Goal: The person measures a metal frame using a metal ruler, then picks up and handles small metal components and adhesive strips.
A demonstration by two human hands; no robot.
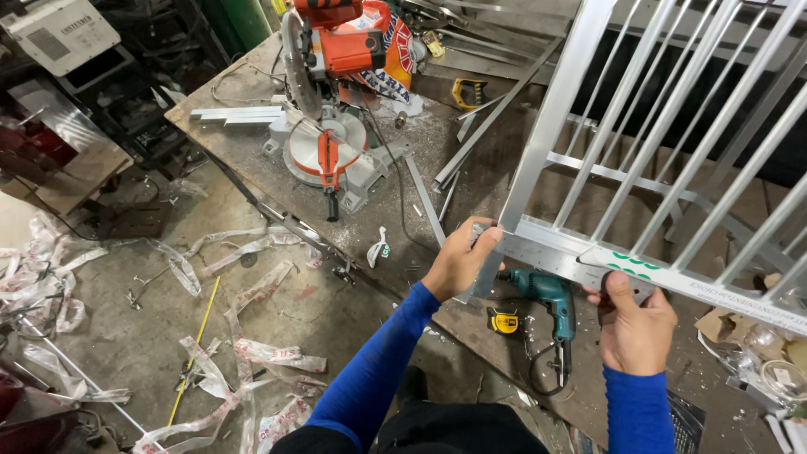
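Spanning both hands, 1 aluminium railing frame (672, 143) stood over the workbench (252, 76), its bottom rail running left-to-right: left hand (458, 261) curled around the corner post, right hand (635, 324) pinching the rail farther along.

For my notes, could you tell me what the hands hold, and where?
Both hold the aluminium grille frame: left hand at its lower corner, right hand on the bottom rail.

A scuffed, dust-covered wooden workbench (252, 84) carries an orange-and-grey mitre saw (332, 92) at the far left, loose aluminium strips (496, 109) behind it, and a teal electric drill (551, 298) beside a yellow tape measure (504, 320) near the front.
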